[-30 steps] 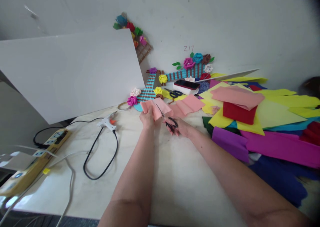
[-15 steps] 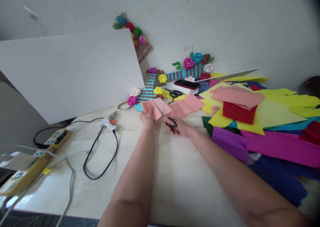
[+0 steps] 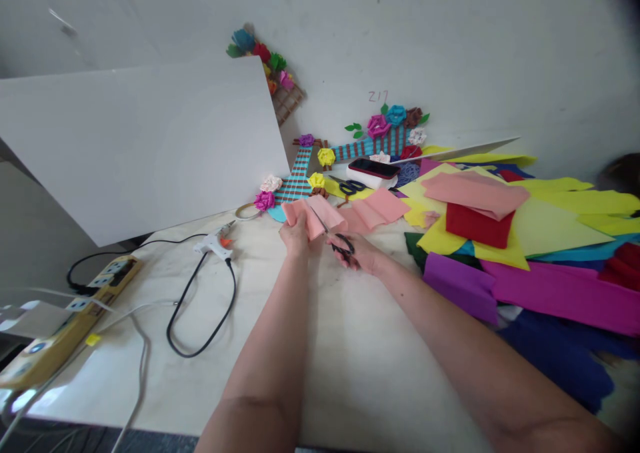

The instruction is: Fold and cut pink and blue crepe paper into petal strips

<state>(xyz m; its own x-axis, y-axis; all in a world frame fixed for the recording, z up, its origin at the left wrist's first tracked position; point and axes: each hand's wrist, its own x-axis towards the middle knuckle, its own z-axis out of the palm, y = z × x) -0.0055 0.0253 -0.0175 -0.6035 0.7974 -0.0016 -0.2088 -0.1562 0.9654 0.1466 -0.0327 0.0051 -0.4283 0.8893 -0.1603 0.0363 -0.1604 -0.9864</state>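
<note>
1. Hardly anything has moved since half a second earlier; both our hands and the scissors keep the same pose over the paper.
2. As our landmark we take the phone [image 3: 373, 168], lying on a white block [image 3: 370, 180].
3. Our pink paper [image 3: 331, 214] lies nearer to us than the phone and to its left; a further folded pink length [image 3: 383, 208] lies directly on the near side of the phone, and we cannot tell whether the two are joined.
4. Our left hand [image 3: 296, 234], nearer and left of the phone, pinches the paper's near edge between thumb and fingers.
5. Our right hand [image 3: 353, 252], nearer than the phone, has its fingers curled around the handles of the black scissors [image 3: 350, 241]; the blades lie across the paper, but we cannot tell how far they are parted.
6. Blue-handled scissors [image 3: 351, 187] rest just beside the phone, on its near left.
7. Well left of the phone, and nearer to us, lies a white glue gun [image 3: 215, 244]; right of the phone spread our coloured sheets [image 3: 555, 233].
</note>
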